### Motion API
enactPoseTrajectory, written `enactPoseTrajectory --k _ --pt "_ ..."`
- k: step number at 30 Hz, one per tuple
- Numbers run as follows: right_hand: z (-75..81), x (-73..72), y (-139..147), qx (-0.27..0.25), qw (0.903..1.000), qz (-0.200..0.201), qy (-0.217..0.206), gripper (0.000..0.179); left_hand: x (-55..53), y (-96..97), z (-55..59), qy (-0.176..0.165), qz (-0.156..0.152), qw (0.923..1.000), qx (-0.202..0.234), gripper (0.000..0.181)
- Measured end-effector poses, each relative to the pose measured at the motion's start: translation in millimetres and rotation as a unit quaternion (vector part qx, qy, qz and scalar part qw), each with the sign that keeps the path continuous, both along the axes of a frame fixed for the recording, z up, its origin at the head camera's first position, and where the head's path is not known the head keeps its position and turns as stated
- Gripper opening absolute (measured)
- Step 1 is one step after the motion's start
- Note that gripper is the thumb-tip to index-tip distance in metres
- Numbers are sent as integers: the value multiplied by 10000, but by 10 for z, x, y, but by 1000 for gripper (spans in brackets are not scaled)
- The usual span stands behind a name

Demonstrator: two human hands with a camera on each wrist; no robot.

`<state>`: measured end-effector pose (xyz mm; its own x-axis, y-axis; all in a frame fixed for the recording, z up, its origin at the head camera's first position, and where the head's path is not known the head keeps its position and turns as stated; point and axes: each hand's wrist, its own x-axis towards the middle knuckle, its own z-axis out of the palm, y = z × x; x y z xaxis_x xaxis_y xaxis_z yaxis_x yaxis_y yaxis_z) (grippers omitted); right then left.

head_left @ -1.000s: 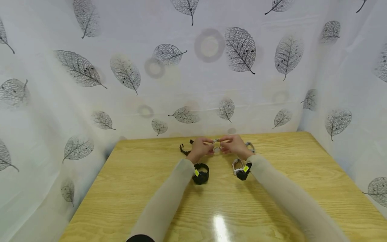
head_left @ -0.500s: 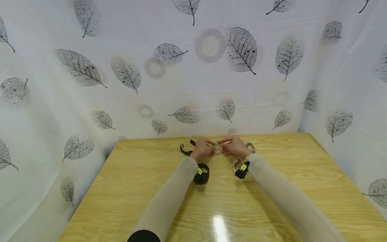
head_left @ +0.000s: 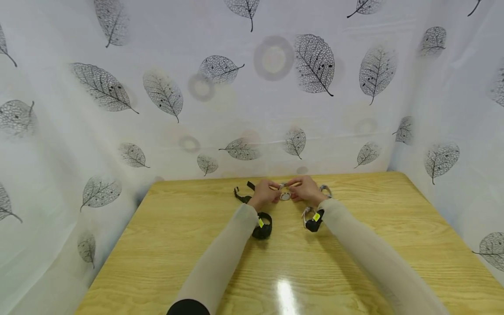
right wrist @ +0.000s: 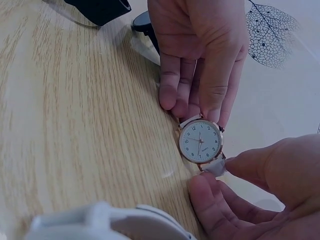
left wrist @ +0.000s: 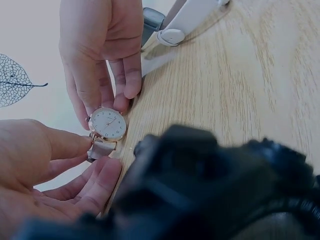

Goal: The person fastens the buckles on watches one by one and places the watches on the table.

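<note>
Both hands hold a wristwatch (head_left: 285,197) with a round white dial, rose-gold case and pale strap, near the table's far edge. My left hand (head_left: 266,193) pinches the strap at one side of the case; its thumb and fingers show in the left wrist view (left wrist: 55,170). From the other side, my right hand (head_left: 306,191) grips it where strap meets case, thumb against the case edge in the right wrist view (right wrist: 265,185). The dial faces up, uncovered. Fingers hide parts of the strap.
A black-strapped watch (head_left: 241,197) lies left of the hands, and a chunky black watch (head_left: 267,231) stands near the left wrist. Beside the right wrist are a white watch (head_left: 305,217) and a grey one (head_left: 326,189). A leaf-print curtain (head_left: 252,105) rises behind the wooden table (head_left: 189,232).
Over the last second the left hand has shifted slightly right, and the watch dial has tipped into clearer view. Both hands have kept their hold; the other watches lie as before.
</note>
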<state>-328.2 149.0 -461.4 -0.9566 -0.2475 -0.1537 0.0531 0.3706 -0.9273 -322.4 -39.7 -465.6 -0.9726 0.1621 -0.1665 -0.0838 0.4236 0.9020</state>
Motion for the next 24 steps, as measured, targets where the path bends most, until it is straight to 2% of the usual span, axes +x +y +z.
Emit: enactPoseTrajectory --k 13,24 --pt "0 5 19 19 10000 66 32 31 10 -10 0 -4 -1 10000 57 26" --pt "39 17 21 176 9998 -12 135 35 24 -48 9 223 -67 9997 -17 26"
